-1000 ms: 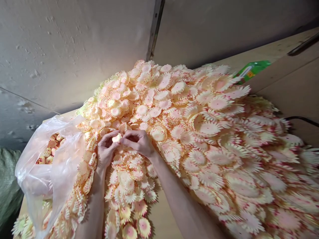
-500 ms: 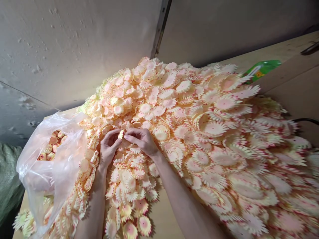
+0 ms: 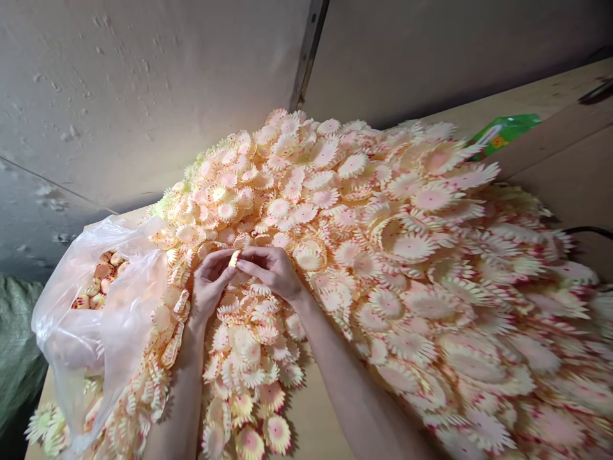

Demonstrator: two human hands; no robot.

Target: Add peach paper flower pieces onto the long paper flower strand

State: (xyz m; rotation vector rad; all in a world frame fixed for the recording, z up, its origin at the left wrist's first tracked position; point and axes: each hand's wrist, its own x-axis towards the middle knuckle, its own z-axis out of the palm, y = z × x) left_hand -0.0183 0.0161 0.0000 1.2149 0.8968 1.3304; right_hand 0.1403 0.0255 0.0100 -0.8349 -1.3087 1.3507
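Head view: a small, cream, narrow piece with a ridged edge (image 3: 234, 259) sits in the gap between the left hand (image 3: 209, 285) and the right hand (image 3: 274, 273). Both pinch it at the fingertips (the exact contact on the left is partly hidden). Long axis: near upright in frame, top leaning slightly right, so crosswise to the line joining the hands; neither hand is clearly nearer. Around them: a heap of cream, pink-edged, fringed flower discs (image 3: 354, 166). Beside the left forearm: a translucent whitish plastic bag (image 3: 62, 319) showing rounded, red-flecked bundles (image 3: 98, 284).
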